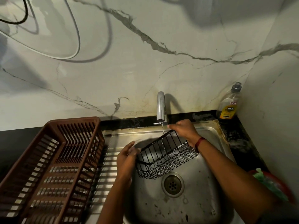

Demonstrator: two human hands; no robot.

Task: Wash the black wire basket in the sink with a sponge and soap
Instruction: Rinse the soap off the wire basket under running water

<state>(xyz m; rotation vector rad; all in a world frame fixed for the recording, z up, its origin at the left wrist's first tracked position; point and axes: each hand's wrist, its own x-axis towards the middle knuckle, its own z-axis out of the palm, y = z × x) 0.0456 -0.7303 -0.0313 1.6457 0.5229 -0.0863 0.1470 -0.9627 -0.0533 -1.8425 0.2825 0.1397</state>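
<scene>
The black wire basket (165,156) hangs tilted over the steel sink (208,131), under a thin stream of water from the chrome tap (161,107). My left hand (127,157) grips the basket's near-left end. My right hand (184,130) holds its far-right rim, close to the tap. Wet glints show on the basket's bottom wires. A green sponge (265,180) lies in a red dish (288,191) at the right edge of the counter. A soap bottle (229,105) with a yellow label stands in the back right corner.
A brown plastic dish rack (53,167) sits on the steel draining board left of the sink. The drain (172,185) lies just below the basket. A marble wall rises behind the tap, with cables (76,34) hanging at the upper left.
</scene>
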